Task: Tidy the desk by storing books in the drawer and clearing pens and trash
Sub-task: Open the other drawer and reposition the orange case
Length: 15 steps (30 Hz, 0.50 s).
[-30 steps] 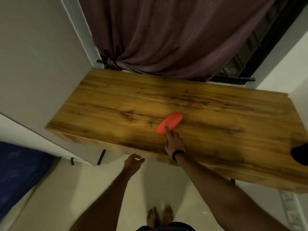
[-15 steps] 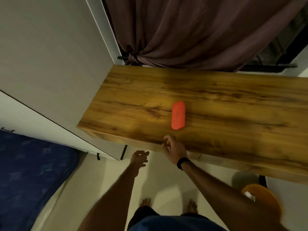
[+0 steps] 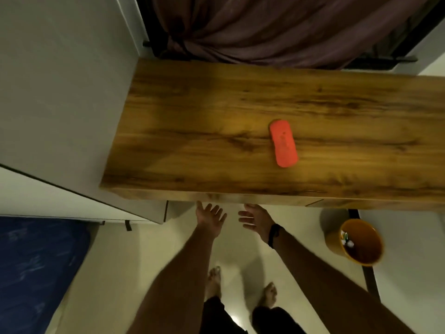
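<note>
An orange oblong case (image 3: 283, 143) lies alone on the wooden desk (image 3: 216, 141), right of its middle. My left hand (image 3: 209, 217) and my right hand (image 3: 256, 219) hang side by side just below the desk's front edge, both with fingers spread and holding nothing. A dark band sits on my right wrist. A drawer front (image 3: 315, 203) shows as a seam under the desk's edge to the right. No books or pens show on the desk.
An orange bin (image 3: 358, 242) with small bits of trash inside stands on the floor beside the black desk leg (image 3: 368, 273). A white cabinet (image 3: 60, 104) flanks the desk's left end. A blue mattress (image 3: 36, 273) lies lower left. A curtain (image 3: 265, 27) hangs behind.
My right hand has let go of the orange case and drawn back off the desk to below its front edge. My left hand has risen and opened. The view has shifted left.
</note>
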Each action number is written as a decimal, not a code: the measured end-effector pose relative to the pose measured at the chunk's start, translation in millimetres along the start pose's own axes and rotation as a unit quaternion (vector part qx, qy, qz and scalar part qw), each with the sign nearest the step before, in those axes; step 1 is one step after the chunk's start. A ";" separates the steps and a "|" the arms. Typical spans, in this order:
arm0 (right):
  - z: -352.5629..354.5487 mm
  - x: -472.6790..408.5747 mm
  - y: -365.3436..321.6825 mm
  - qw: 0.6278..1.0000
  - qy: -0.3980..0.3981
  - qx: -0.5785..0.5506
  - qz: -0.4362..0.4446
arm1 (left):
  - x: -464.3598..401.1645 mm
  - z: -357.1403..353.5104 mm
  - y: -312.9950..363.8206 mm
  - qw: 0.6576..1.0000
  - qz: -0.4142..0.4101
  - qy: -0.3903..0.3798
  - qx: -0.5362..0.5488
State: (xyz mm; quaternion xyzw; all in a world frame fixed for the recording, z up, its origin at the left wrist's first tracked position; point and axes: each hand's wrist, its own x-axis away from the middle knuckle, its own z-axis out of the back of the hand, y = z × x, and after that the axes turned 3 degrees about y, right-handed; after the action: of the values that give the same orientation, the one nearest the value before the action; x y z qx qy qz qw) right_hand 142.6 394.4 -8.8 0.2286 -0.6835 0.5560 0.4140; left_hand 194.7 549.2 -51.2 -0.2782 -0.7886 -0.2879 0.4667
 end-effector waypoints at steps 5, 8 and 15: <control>-8.1 -15.7 -2.1 0.999 0.030 -0.019 0.003 | -47.6 -2.1 0.6 0.997 0.013 -0.018 0.075; -15.3 -22.4 -5.7 1.000 0.028 -0.011 0.011 | -62.2 -3.8 -0.9 0.992 0.003 -0.027 0.125; -34.7 -25.5 2.4 0.998 0.047 -0.012 0.048 | -67.2 2.7 -12.7 0.992 -0.020 -0.062 0.110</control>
State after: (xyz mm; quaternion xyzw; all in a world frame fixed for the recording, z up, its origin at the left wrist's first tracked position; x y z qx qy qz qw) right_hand 165.7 424.3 -29.7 0.1639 -0.6800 0.5771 0.4214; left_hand 211.8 531.0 -114.9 -0.2270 -0.8484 -0.1904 0.4387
